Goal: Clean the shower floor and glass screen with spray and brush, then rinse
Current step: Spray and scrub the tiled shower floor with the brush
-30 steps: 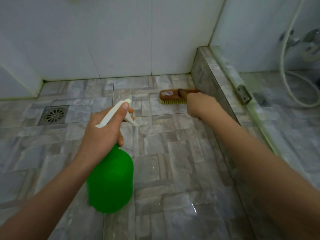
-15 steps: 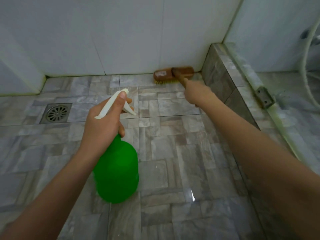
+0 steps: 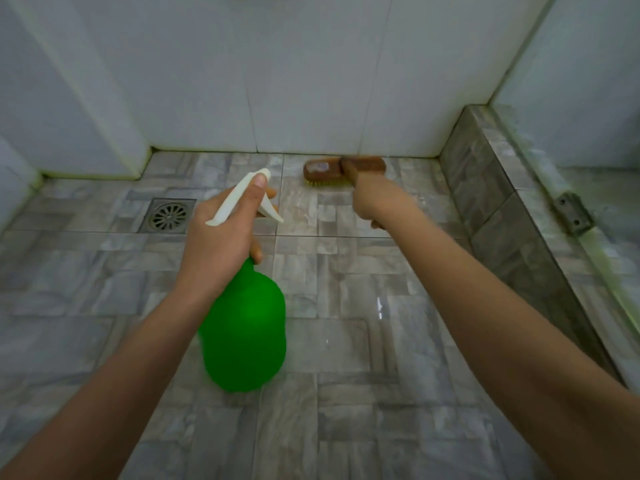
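My left hand (image 3: pixel 221 244) grips the neck of a green spray bottle (image 3: pixel 244 336) with a white trigger head (image 3: pixel 242 195), held above the grey tiled shower floor (image 3: pixel 346 341). My thumb lies along the top of the spray head. My right hand (image 3: pixel 375 202) grips the handle of a brown wooden scrub brush (image 3: pixel 341 169). Its yellow bristles sit on the floor right against the foot of the white back wall (image 3: pixel 311 81).
A round metal floor drain (image 3: pixel 168 215) lies to the left of the spray head. A raised tiled kerb (image 3: pixel 498 202) runs along the right with a metal hinge bracket (image 3: pixel 573 213) on it. White tiled walls close the back and left.
The brush has moved away from me, from mid-floor up to the base of the back wall. The bottle stays in my left hand; the view has tilted down toward the floor.
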Action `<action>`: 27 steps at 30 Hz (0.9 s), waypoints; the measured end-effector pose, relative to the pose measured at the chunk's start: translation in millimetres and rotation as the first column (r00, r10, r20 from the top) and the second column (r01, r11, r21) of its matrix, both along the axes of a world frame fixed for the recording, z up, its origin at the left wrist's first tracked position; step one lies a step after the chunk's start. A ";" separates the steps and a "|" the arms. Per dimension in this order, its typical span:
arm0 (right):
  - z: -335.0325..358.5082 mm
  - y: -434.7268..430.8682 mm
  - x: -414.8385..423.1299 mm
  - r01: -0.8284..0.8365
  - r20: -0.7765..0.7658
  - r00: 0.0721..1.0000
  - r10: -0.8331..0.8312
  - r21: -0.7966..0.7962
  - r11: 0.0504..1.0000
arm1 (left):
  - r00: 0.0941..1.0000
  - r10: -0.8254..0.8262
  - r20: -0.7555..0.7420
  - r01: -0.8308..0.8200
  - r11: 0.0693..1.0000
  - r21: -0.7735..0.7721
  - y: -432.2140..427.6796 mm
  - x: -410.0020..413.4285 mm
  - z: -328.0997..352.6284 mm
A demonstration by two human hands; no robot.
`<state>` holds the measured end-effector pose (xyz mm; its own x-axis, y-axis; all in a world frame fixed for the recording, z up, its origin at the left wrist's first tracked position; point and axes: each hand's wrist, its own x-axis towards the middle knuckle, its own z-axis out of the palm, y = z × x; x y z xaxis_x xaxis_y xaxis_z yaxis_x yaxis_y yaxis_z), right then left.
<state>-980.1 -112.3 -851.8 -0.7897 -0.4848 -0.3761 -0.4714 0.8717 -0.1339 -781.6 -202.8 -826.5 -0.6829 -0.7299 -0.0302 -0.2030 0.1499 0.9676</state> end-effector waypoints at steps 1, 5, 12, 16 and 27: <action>9.9 -0.1 11.7 -0.010 0.024 1.000 0.008 0.068 0.998 | 1.000 0.016 -0.017 -0.016 1.000 0.007 -4.7 5.8 1.8; -2.4 -18.6 42.5 -0.097 0.016 0.995 0.097 -0.022 0.995 | 0.997 0.075 -0.036 -0.076 0.997 -0.005 -23.0 28.3 4.7; 27.1 -87.2 52.5 -0.123 0.006 0.992 0.123 -0.035 0.992 | 0.984 0.175 -0.028 -0.176 0.984 -0.014 -51.0 62.6 7.4; -3.8 -115.8 62.8 -0.162 0.032 0.985 0.168 -0.137 0.977 | 0.977 0.212 -0.018 -0.211 0.977 0.026 -61.9 73.9 1.5; -6.6 -163.2 95.5 -0.276 -0.041 0.961 0.273 -0.123 0.953 | 0.969 0.249 0.003 -0.249 0.967 0.049 -86.9 94.9 1.5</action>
<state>-884.6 -275.5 -858.4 -0.6276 -0.7262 -0.2807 -0.6943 0.6852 -0.2202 -686.7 -289.7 -825.1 -0.4802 -0.8746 -0.0674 -0.2247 0.0483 0.9732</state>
